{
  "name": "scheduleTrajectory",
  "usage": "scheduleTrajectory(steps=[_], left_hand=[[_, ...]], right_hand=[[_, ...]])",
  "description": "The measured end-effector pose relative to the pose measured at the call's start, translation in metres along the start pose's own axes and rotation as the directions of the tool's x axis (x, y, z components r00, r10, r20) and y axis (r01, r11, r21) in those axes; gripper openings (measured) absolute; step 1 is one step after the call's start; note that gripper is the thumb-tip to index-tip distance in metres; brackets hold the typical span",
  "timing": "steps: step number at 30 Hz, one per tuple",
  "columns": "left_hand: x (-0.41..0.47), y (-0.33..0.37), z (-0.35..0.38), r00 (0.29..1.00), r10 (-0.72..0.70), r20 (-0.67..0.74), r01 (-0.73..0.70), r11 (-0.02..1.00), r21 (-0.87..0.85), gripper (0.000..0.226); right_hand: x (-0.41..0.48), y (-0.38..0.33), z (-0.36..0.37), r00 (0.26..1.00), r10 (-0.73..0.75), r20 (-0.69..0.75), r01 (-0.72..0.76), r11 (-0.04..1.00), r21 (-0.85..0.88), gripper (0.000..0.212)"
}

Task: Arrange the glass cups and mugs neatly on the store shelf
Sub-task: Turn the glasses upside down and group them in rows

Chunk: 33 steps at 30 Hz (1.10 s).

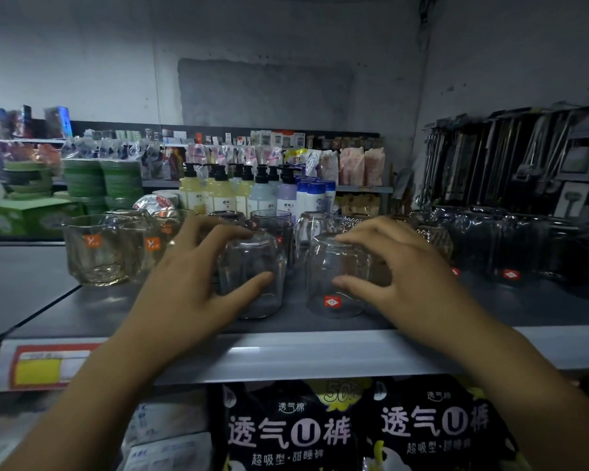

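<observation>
Two clear glass cups stand upside down near the front of the grey shelf (92, 311). My left hand (191, 287) grips the left cup (252, 266), fingers over its top and thumb on its side. The right cup (334, 266), which bears a red sticker, is held the same way by my right hand (402, 277). Behind them stand several more clear glasses (272, 229). To the left sit wide glasses with orange labels (92, 249). Dark glasses and mugs (510, 246) line the right side.
Pump bottles (218, 192) and blue-capped bottles (315, 195) stand on a shelf behind. Green stacked bowls (102, 181) are at the back left, hanging metal utensils (490, 164) at the right. Black packages (286, 433) hang below the shelf edge, beside a red and yellow price tag (45, 365).
</observation>
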<state>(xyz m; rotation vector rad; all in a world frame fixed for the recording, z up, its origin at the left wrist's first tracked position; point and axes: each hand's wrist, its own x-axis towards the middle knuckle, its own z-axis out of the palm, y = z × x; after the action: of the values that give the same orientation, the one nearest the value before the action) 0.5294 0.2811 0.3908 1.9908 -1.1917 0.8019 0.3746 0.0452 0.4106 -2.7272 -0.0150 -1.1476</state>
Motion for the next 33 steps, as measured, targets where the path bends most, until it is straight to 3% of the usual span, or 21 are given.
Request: scheduleTrajectory(steps=[5,13,33], left_hand=[[-0.004,-0.006,0.010,1.000,-0.020,-0.020,0.016,0.984,-0.175,0.058],[-0.009,-0.011,0.010,1.000,-0.005,-0.021,0.000,0.978,-0.209,0.063],[-0.009,-0.009,0.011,0.999,0.032,0.000,-0.031,0.961,-0.275,0.070]], right_hand=[[0.023,0.003,0.011,0.998,0.004,0.061,0.004,0.990,-0.143,0.054],[0.049,0.008,0.028,0.993,0.015,0.120,0.019,0.962,-0.274,0.052],[0.044,0.016,0.061,1.000,0.002,-0.015,-0.007,0.929,-0.371,0.056]])
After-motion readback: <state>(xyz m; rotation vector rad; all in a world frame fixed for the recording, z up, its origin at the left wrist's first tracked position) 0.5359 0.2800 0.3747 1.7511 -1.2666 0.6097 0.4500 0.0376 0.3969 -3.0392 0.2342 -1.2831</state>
